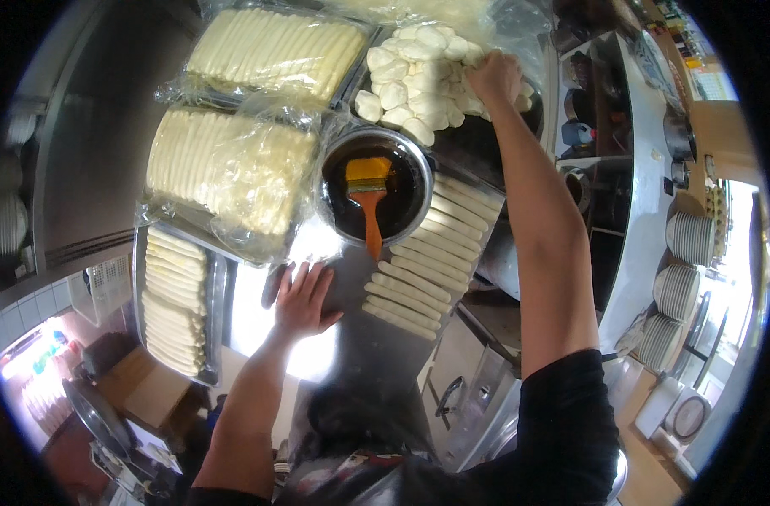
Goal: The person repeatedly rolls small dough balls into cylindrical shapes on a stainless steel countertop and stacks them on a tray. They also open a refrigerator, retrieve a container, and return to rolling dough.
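Note:
My left hand point(301, 307) lies palm down on the steel counter point(347, 354), its fingers spread. At the far right my right hand point(497, 77) reaches onto a pile of pale dough pieces point(416, 76) in a dark tray. Its fingers curl among the pieces, and whether they grip one is hidden. Between the hands stands a round metal bowl point(425, 209) of dark liquid, with a wooden-handled brush point(373, 221) in it. Dough strips point(416, 288) lie in a row on the counter, right of the bowl.
Two plastic-covered trays of dough sticks point(277, 54) point(189, 164) stand at the back left. A metal tray point(215, 316) with more dough sticks point(175, 303) is at the left. Stacked plates point(676, 291) and an open shelf unit point(603, 139) are to the right.

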A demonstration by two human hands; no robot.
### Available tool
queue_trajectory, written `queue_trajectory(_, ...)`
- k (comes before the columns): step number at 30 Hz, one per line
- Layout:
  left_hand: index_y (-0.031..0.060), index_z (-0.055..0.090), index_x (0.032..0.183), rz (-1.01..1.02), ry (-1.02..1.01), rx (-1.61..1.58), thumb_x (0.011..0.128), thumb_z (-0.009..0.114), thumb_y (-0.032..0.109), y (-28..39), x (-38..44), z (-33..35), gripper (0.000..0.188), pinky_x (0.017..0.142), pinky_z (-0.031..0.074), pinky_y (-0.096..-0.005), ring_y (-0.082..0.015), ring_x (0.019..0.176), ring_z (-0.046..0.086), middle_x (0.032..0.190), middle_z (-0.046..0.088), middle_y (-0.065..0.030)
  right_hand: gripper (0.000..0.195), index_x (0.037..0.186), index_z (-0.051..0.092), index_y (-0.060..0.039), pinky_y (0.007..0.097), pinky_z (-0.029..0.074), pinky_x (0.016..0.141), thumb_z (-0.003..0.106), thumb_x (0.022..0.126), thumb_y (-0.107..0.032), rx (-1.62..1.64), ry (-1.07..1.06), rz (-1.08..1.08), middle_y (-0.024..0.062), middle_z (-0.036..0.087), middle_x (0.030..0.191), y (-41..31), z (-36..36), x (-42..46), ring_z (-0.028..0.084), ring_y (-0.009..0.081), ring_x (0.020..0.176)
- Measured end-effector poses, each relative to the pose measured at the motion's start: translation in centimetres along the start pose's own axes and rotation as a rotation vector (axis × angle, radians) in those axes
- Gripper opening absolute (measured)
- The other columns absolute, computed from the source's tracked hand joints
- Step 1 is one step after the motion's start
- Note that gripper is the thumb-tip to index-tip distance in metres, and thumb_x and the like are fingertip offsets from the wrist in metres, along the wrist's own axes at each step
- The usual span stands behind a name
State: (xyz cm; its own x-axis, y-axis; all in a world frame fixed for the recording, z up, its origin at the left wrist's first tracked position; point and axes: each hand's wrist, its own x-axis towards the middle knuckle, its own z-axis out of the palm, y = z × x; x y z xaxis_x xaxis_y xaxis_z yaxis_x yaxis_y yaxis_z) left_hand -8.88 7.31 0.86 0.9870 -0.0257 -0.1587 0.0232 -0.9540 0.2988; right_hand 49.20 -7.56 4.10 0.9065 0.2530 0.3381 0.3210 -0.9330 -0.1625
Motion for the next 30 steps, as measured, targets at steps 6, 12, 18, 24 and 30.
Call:
queue_trajectory(6, 0.0046, 0.056, 0.155, 0.023, 0.084, 0.002, 0.091, 0.074, 0.063, 0.0, 0.4, -0.4, 0.088, 0.126, 0.030, -0.0638, -0.0412, 0.154, 0.043, 0.167, 0.045, -0.0191, 0.048, 0.137, 0.063, -0.0024, 0.0450, 0.055, 0.100, 0.079, 0.094, -0.017, 0.717, 0.095, 0.224, 0.0152, 0.072, 0.119, 0.8, -1.2, -5.7, 0.069, 0.0325, 0.115)
queue_trajectory(12, 0.0042, 0.048, 0.160, 0.016, 0.050, 0.002, 0.097, 0.066, 0.062, -0.2, 0.0, 0.0, 0.088, 0.130, 0.023, -0.0640, -0.0423, 0.161, 0.031, 0.170, 0.038, -0.0219, 0.049, 0.152, 0.054, -0.0009, 0.0404, 0.055, 0.100, 0.064, 0.103, -0.004, 0.904, 0.118, 0.109, 0.0196, 0.070, 0.131, 1.1, -9.5, -23.5, 0.071, 0.0311, 0.118)
queue_trajectory(18, 0.0005, 0.048, 0.159, 0.049, 0.082, -0.044, 0.102, 0.061, 0.059, 0.7, 0.6, -1.0, 0.083, 0.131, 0.021, -0.0636, -0.0407, 0.165, 0.025, 0.175, 0.031, -0.0221, 0.064, 0.159, 0.047, -0.0007, 0.0695, 0.030, 0.119, 0.065, 0.101, -0.022, 0.212, -0.692, -0.463, 0.0253, 0.048, 0.160, 2.7, -23.0, -69.7, 0.041, 0.0442, 0.149)
queue_trajectory(24, 0.0017, 0.046, 0.161, 0.038, 0.080, 0.046, 0.100, 0.063, 0.062, 0.6, 0.6, -1.4, 0.088, 0.133, 0.018, -0.0577, -0.0355, 0.167, 0.018, 0.177, 0.028, -0.0166, 0.102, 0.166, 0.030, 0.0088, 0.0783, 0.017, 0.126, 0.075, 0.096, -0.049, 0.053, -0.466, -0.122, 0.0304, 0.027, 0.175, -6.4, -19.1, -52.2, 0.026, 0.0502, 0.163)
queue_trajectory(30, 0.0012, 0.046, 0.161, 0.104, 0.092, 0.001, 0.100, 0.063, 0.061, 0.4, -4.1, -0.2, 0.087, 0.132, 0.018, -0.0587, -0.0363, 0.167, 0.019, 0.177, 0.029, -0.0189, 0.110, 0.167, 0.026, 0.0093, 0.0758, 0.015, 0.126, 0.076, 0.092, -0.054, 0.035, -0.588, -0.395, 0.0315, 0.024, 0.176, -5.8, -22.5, -69.3, 0.026, 0.0467, 0.164)
